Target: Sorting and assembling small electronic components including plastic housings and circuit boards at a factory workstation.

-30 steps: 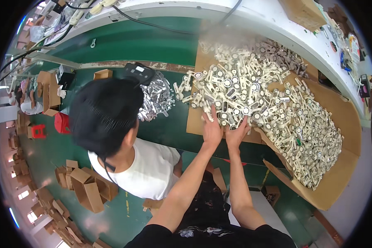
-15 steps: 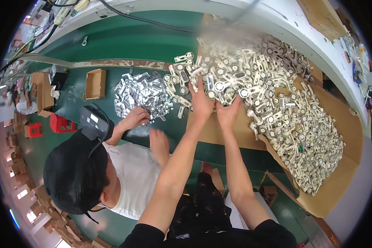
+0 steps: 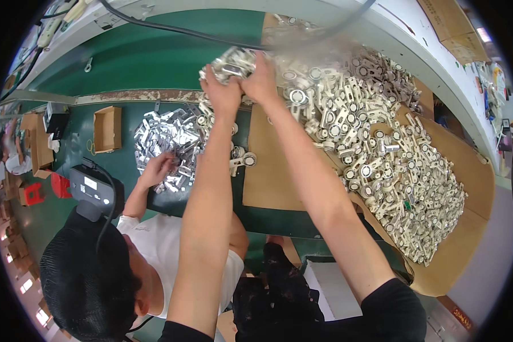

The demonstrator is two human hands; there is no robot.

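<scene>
In the head view, the left grip (image 3: 222, 94) and the right grip (image 3: 260, 81) are side by side. Both are curled around one bunch of parts (image 3: 233, 62), shiny and pale, which sits between them and sticks out past their far side. Some fingers are hidden, so I cannot tell how tight the hold is.

To the right of the grips is a big heap of cream parts (image 3: 339, 122), with brown cardboard (image 3: 268, 182) under some of it. The far end of the heap looks blurry, so its shapes are hard to make out. Darker parts (image 3: 385, 77) lie farther right.

To the left of the grips and nearer, a pile of silver parts (image 3: 168, 134) lies on the green desk (image 3: 130, 122). A co-worker's hand (image 3: 158, 170) is at that pile. Farther left is a small brown box (image 3: 107, 130). A black cord (image 3: 182, 33) runs just beyond the grips.
</scene>
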